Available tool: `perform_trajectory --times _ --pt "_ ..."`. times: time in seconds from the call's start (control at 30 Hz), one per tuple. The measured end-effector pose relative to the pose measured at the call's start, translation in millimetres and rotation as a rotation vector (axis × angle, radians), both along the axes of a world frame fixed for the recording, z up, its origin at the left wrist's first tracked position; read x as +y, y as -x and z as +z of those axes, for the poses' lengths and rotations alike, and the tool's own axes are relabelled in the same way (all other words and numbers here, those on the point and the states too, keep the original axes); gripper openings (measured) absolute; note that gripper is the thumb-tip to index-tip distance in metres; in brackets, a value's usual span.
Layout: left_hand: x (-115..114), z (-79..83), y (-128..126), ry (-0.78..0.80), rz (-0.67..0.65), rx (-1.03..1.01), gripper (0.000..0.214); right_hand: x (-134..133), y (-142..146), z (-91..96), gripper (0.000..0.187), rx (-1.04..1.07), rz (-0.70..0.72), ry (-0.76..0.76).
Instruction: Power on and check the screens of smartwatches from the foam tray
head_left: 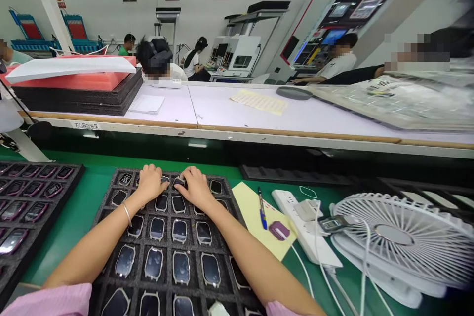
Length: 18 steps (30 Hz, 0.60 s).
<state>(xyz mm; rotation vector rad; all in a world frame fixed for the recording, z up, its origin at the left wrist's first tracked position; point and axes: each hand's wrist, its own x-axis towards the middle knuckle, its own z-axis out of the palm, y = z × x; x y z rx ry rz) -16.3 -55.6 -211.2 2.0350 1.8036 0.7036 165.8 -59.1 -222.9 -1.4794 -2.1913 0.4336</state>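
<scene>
A dark foam tray holds rows of smartwatch bodies with black screens and pale metal frames. My left hand is at its far row, fingers bent, thumb against the near side of a smartwatch; the fingers hide part of it. Beside it, my right hand has thumb and fingertips closed around another smartwatch, which looks slightly tilted. Both forearms reach over the tray, the left one wearing a bracelet.
Another foam tray with purple-framed watches lies left. To the right are yellow paper, a blue pen, a purple object, a power strip and a white fan. A raised shelf runs behind; several people sit beyond.
</scene>
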Motion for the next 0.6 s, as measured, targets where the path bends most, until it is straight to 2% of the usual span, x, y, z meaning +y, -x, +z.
perform_trajectory --times 0.13,0.23,0.37,0.47,0.6 --pt "-2 5.2 6 0.062 -0.052 -0.283 0.021 1 3 -4.2 0.014 0.247 0.09 0.073" --pt "-5 15.0 8 0.134 -0.098 -0.549 0.026 3 5 -8.5 0.017 0.496 0.101 0.163" --pt "-9 26.2 9 0.238 -0.086 -0.839 0.045 4 7 -11.7 0.02 0.846 0.099 0.374" --pt "-11 28.9 9 0.28 -0.048 -0.942 0.048 3 10 -12.2 0.029 1.043 0.132 0.556" --pt "-13 25.6 7 0.297 -0.015 -0.954 0.045 1 13 -11.5 0.041 1.245 0.185 0.712"
